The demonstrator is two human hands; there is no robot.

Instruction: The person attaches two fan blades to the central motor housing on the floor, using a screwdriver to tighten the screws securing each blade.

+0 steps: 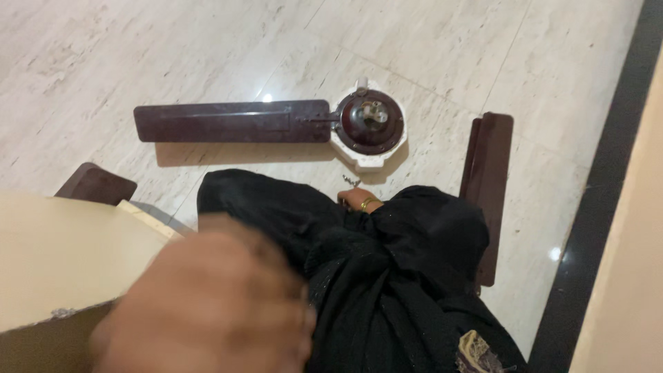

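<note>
My left hand (207,304) fills the lower left, close to the camera and badly blurred, so its fingers cannot be made out. It hovers beside a cream cardboard box (62,255). Black cloth (387,276) covers my lap. A bit of my right hand (360,201) with a gold band pokes out of the cloth, next to small metal screws (351,182) on the floor; its fingers are hidden. Just beyond lies a ceiling fan motor (369,124), dark maroon in a white casing, with one maroon blade (228,121) attached and pointing left.
A loose maroon blade (487,186) lies on the marble floor (483,62) to the right of my lap. Another dark blade tip (97,184) shows behind the box. A black border strip (608,179) and a cream wall (639,262) run along the right.
</note>
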